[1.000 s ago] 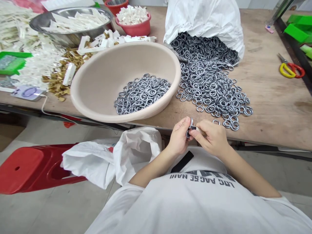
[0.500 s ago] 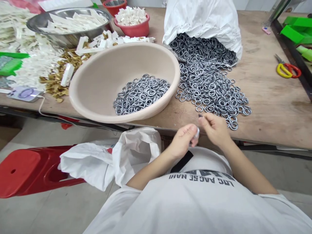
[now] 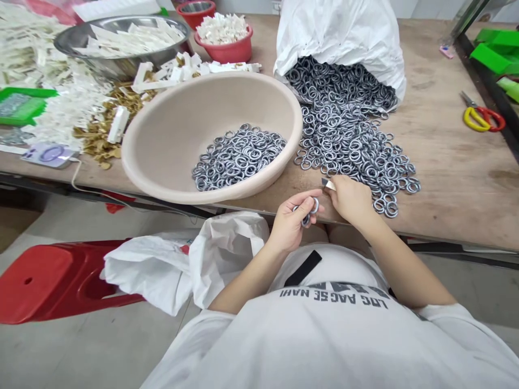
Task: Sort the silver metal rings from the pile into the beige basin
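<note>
Rings [image 3: 305,220] are pinched in the left hand [image 3: 288,220], near the table's [image 3: 450,189] edge; a blade-like tool [image 3: 328,185] is gripped in the right hand [image 3: 352,199]. Individual ring handling seems in hand; careful fingertip clearance is called for next.

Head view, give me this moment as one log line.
left grip: rings; right grip: dark-tipped tool; basin: more rings; ring pile: spread from bag's mouth

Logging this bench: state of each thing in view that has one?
Left grip: closed on rings
Right grip: closed on dark-tipped tool
Beige basin: partly filled
White sack: open, spilling
Steel bowl: heaped
Front red bowl: heaped
Scissors: lying flat, blades look closed
Purple device: lying flat, cable attached
</note>
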Available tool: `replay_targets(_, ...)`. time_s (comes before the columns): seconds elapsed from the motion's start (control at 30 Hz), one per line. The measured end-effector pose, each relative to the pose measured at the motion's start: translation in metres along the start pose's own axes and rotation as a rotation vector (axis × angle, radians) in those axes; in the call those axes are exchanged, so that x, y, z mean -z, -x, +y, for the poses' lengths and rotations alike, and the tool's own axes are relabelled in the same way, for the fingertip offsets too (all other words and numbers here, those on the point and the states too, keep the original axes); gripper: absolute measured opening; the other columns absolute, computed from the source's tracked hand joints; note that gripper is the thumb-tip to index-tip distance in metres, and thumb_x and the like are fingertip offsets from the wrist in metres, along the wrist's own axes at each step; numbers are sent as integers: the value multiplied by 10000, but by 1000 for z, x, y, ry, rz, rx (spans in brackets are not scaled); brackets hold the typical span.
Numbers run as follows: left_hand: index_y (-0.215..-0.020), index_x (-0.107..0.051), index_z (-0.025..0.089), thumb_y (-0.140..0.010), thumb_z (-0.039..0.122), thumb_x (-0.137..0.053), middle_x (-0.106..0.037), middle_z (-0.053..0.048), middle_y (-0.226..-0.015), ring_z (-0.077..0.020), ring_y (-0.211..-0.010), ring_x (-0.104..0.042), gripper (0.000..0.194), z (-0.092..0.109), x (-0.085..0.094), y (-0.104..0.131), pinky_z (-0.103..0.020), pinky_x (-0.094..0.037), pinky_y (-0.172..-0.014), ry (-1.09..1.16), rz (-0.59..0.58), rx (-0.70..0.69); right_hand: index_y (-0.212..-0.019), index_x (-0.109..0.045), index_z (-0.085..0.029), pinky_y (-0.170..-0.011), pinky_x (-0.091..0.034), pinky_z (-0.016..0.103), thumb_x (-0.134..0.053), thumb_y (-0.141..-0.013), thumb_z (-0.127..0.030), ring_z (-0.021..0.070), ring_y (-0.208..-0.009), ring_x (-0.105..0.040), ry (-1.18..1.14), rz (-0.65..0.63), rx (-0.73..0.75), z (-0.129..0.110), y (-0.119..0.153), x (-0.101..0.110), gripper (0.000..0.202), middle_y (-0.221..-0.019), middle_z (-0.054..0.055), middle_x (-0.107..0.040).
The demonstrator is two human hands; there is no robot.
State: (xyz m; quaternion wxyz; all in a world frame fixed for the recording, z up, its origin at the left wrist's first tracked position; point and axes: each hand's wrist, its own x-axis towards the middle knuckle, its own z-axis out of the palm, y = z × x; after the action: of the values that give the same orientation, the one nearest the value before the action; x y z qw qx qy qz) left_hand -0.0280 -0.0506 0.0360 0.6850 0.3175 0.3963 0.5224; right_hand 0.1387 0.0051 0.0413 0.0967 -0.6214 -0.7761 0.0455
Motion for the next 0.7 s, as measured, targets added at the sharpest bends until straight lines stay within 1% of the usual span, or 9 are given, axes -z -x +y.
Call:
replay_targets(0.07,-1047,-698,174,-789,415,-759,-697,-16,-782,-61,-521,-543,358,1,1,-3,-178,-324,-440,60,30,23,-997,-624,-192,-661,-382,319,-509,-971,-300,250,-846,-647,-209,53,22,3,1,2,160,-989,96,-696)
replay_targets(0.13,-970,-664,176,-780,422,-759,-675,0,-783,-58,-508,-538,325,1,0,-6,-169,-300,-412,121,41,81,-938,-601,-208,-659,-390,298,-509,-982,-340,199,-780,-601,-545,87,45,4,6,4,166,-872,44,-654)
replay_targets(0.17,-932,-642,175,-776,427,-763,-650,14,-765,-53,-499,-527,320,1,-2,-7,-164,-287,-403,147,37,114,-922,-584,-215,-641,-390,283,-506,-988,-368,169,-723,-569,-737,82,52,2,10,5,184,-817,17,-618)
replay_targets(0.27,-877,-602,169,-790,463,-755,-549,49,-699,-38,-476,-473,342,-4,-10,-9,-159,-262,-396,175,7,151,-931,-546,-230,-536,-355,238,-537,-978,-452,99,-565,-458,-1248,-14,37,-6,23,5,227,-747,-37,-531)
replay_targets(0.33,-894,-611,170,-809,490,-738,-506,58,-673,-32,-469,-444,355,-10,-15,-8,-160,-262,-408,148,5,89,-933,-537,-233,-483,-318,219,-580,-953,-487,77,-510,-412,-1458,-81,2,-11,30,2,258,-708,-56,-508)
replay_targets(0.43,-871,-628,164,-815,506,-733,-497,55,-652,-29,-473,-428,363,-18,-17,-7,-165,-284,-438,79,38,-44,-920,-552,-227,-451,-287,202,-638,-917,-494,63,-481,-395,-1623,-116,-77,-15,33,-4,281,-667,-63,-516)
replay_targets(0.53,-807,-617,163,-841,527,-696,-508,46,-637,-36,-471,-424,374,-22,-14,-8,-176,-285,-442,43,54,-112,-891,-582,-209,-417,-247,196,-676,-881,-513,52,-468,-381,-1707,-166,-150,-16,33,-7,319,-686,-51,-533)
replay_targets(0.63,-934,-659,191,-831,477,-729,-552,44,-661,-41,-478,-422,312,-24,-13,-8,-182,-300,-455,19,30,-190,-835,-578,-198,-400,-225,194,-683,-867,-530,47,-454,-354,-1723,-233,-167,-17,33,-7,350,-655,-59,-492)
replay_targets(0.7,-1032,-681,212,-804,421,-772,-574,44,-673,-44,-493,-431,322,-25,-14,-8,-183,-326,-476,-15,11,-243,-823,-569,-199,-404,-238,190,-672,-881,-519,46,-457,-352,-1719,-232,-158,-20,35,-6,341,-640,-67,-472)
